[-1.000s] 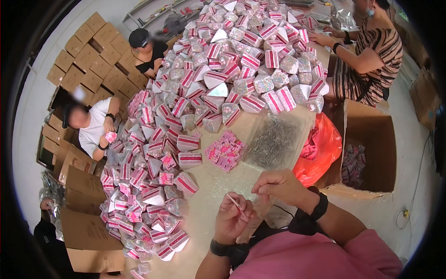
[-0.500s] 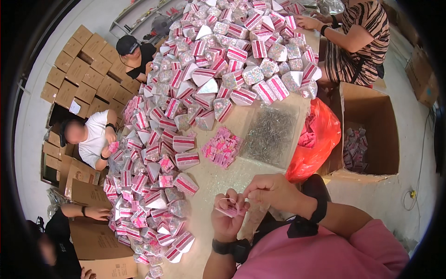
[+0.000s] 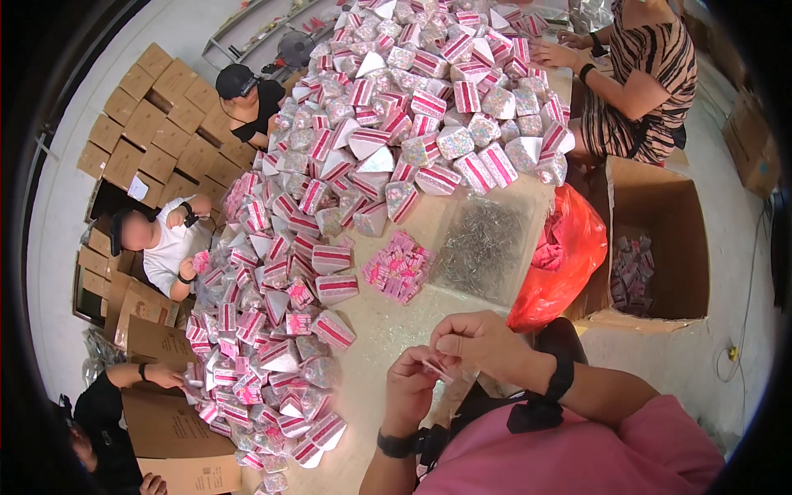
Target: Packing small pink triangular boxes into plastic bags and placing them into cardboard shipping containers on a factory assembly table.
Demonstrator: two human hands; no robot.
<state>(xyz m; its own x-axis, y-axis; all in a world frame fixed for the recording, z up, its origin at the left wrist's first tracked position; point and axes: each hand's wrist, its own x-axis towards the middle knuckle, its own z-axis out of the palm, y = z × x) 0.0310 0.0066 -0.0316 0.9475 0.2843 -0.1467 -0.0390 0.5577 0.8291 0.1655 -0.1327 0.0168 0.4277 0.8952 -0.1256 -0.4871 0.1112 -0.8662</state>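
My left hand (image 3: 407,391) is closed in a pinch on a small pink card tag (image 3: 437,368), seen nearly edge-on over the table's near edge. Against it my right hand (image 3: 485,348) is also closed, thumb and fingertips pressed together near the top of the tag. Whatever is between the right fingertips is too small to make out. Farther up the table lies a loose pile of pink printed tags (image 3: 398,266). Beside that pile is a shallow clear tray (image 3: 521,285) of thin, silvery-dark wire-like pieces.
A big heap of cake-slice-shaped pink and white pieces (image 3: 334,287) covers the table's left and far side. To the right are a red plastic bag (image 3: 569,256) and an open carton (image 3: 685,289) holding pink items. Several people work around the table; stacked cartons (image 3: 153,124) stand behind.
My hands have come closer together, and the tag has turned edge-on. The pale loop that showed above the left fingers is now hidden. At left, the person in white has raised one hand.
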